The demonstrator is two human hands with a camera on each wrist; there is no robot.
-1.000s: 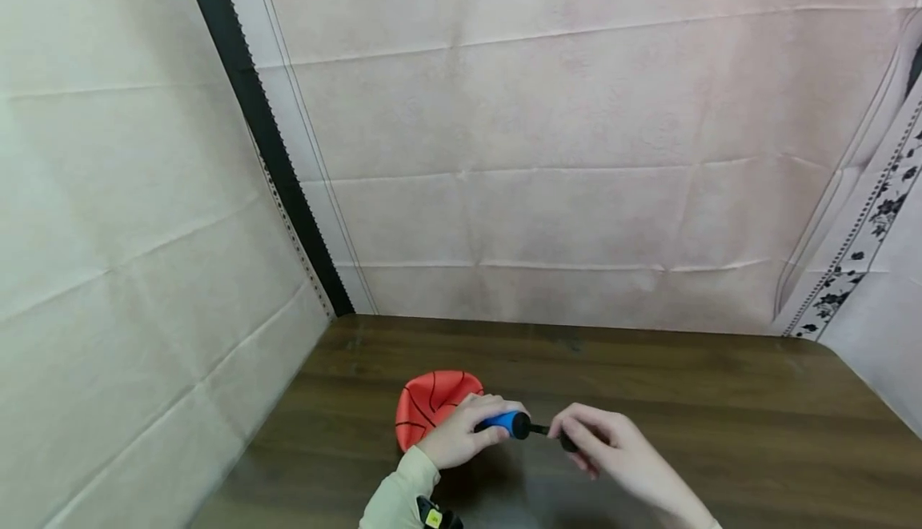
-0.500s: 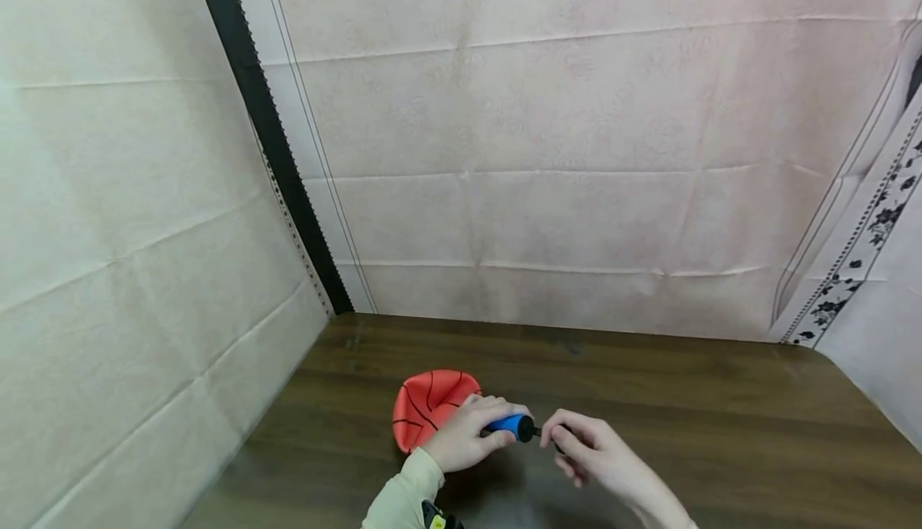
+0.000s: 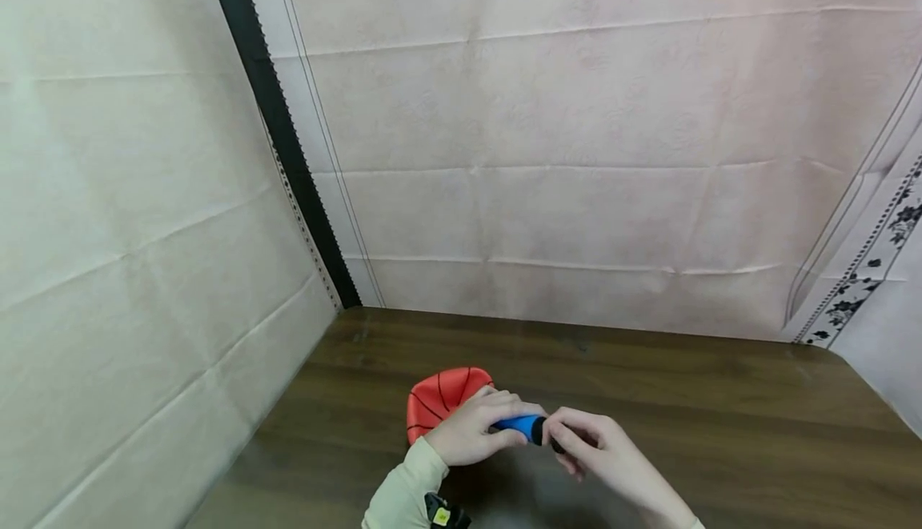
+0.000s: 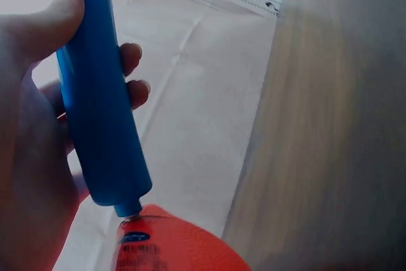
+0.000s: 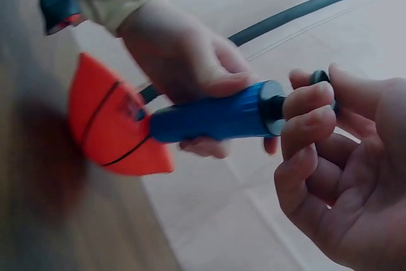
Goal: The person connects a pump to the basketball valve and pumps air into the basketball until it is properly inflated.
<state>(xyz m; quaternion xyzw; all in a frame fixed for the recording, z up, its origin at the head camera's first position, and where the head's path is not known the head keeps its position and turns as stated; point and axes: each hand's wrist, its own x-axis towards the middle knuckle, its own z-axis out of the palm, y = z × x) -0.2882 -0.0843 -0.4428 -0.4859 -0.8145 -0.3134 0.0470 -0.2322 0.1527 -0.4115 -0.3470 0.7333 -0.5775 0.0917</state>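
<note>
My left hand [image 3: 470, 431] grips the blue barrel of a small hand pump [image 3: 519, 426], thumb on one side and fingers round the other. The pump's narrow tip meets a soft, partly collapsed red ball [image 4: 181, 245] with black basketball lines; any needle inside is hidden. To the right, my right hand [image 3: 601, 450] holds the black plunger handle [image 5: 321, 80] between thumb and curled fingers. In the right wrist view only a short black piece of rod [image 5: 274, 107] shows between the barrel's end and those fingers.
A dark wood-grain table [image 3: 691, 401] lies under the hands. Pale creased cloth [image 3: 576, 137] hangs behind it and at both sides, with a black strip [image 3: 281, 129] at the left corner. My left wrist wears a black band [image 3: 446, 511].
My right hand has moved left toward the barrel, and the plunger rod visible a second ago has slid in. The left hand keeps its grip; the ball stays beside it.
</note>
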